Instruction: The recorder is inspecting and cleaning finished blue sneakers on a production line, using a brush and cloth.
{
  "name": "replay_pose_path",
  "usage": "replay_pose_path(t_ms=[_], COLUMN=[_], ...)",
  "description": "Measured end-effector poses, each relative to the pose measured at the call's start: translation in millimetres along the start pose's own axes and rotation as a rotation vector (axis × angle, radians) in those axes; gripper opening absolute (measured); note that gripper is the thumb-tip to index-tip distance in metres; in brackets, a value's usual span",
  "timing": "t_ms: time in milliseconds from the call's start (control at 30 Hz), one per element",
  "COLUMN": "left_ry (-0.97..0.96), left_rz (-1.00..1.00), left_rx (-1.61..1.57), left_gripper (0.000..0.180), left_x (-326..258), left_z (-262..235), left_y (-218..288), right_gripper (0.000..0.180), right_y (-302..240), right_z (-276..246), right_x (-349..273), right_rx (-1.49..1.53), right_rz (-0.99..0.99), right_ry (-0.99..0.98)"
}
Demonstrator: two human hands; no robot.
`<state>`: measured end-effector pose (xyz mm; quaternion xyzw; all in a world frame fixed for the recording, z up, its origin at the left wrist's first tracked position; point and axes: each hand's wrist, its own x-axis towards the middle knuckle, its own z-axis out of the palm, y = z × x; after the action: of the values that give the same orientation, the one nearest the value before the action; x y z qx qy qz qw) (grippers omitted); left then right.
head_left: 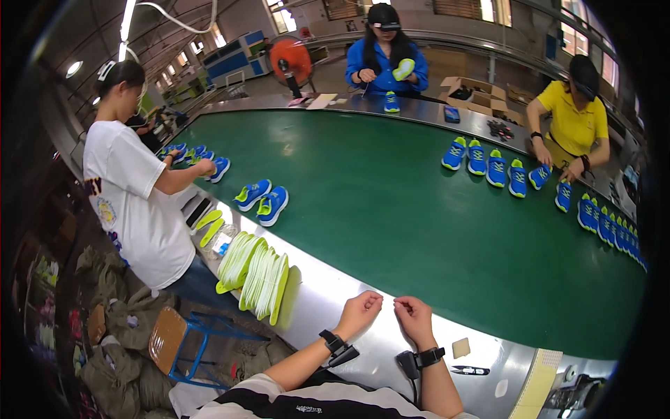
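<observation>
Both hands rest on the steel rim of the conveyor surface, nothing visibly held.

Left hand (361, 309) and right hand (412, 315) sit side by side at 6 o'clock on the metal edge (328, 300), each loosely clenched; whether anything thin is pinched between the fingertips is too small to tell. Wrist-worn devices on both forearms. Stack of yellow-green insoles (255, 271) stands on edge at 9 o'clock of the left hand, near. Small black thread snips (470, 371) lie at 4 o'clock of the right hand, beside a tan card (460, 347). Pair of blue sneakers (263, 200) at 11 o'clock on the green belt (391, 209), well apart. Judgement: idle or fine-fingered step; any next pick calls for a leftward reach.
</observation>
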<state>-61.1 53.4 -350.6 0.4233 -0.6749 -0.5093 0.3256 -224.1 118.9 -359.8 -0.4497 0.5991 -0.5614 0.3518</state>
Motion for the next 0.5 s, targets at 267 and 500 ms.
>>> replay_pose_path(t_ms=[267,500], left_ry=[0.016,-0.005], left_rz=[-0.039,-0.024], left_rx=[-0.062,-0.066], left_gripper=[0.016,0.011], left_x=[-0.7,1.8], left_z=[-0.4,-4.4], left_y=[-9.4,-8.3], right_gripper=[0.018,0.021], right_y=[-5.8,-6.0], right_z=[-2.7,-1.8], right_x=[-2.5,-1.2], right_rx=[-0.075,-0.04], right_rz=[-0.046,-0.074], right_ry=[-0.017,-0.027])
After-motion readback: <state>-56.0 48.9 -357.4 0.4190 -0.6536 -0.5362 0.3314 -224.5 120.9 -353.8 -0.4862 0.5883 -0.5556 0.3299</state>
